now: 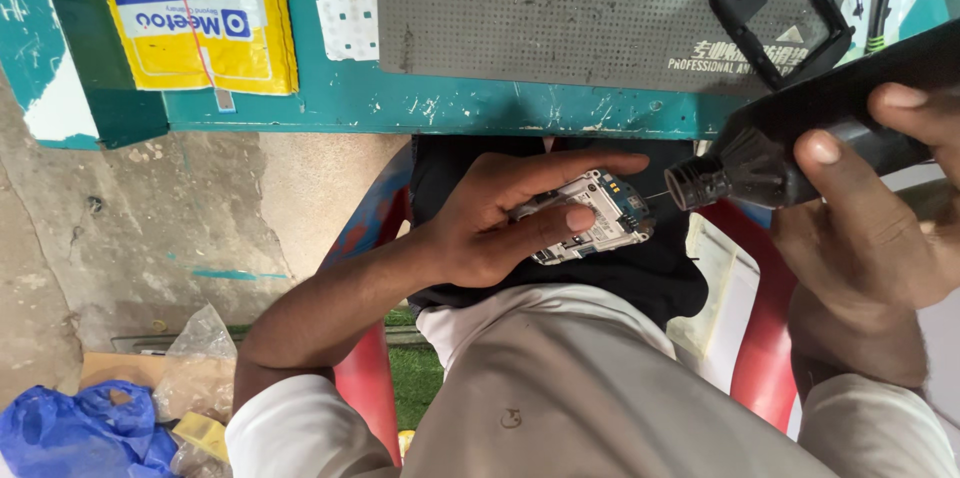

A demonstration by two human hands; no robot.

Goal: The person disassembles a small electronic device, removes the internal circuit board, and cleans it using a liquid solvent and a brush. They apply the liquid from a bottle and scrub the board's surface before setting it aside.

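My left hand (495, 218) grips a small opened phone body (598, 218) with its circuit board showing, held over my lap below the table edge. My right hand (868, 208) holds a black rotary tool (800, 133), whose thin tip touches the right end of the phone body.
A teal table (450, 103) spans the top, carrying a grey perforated mat (560, 8), a black phone frame (780, 13) and a yellow packet (195, 13). A red plastic chair (765, 338) is under me. Plastic bags, one blue (80, 428), lie on the floor at lower left.
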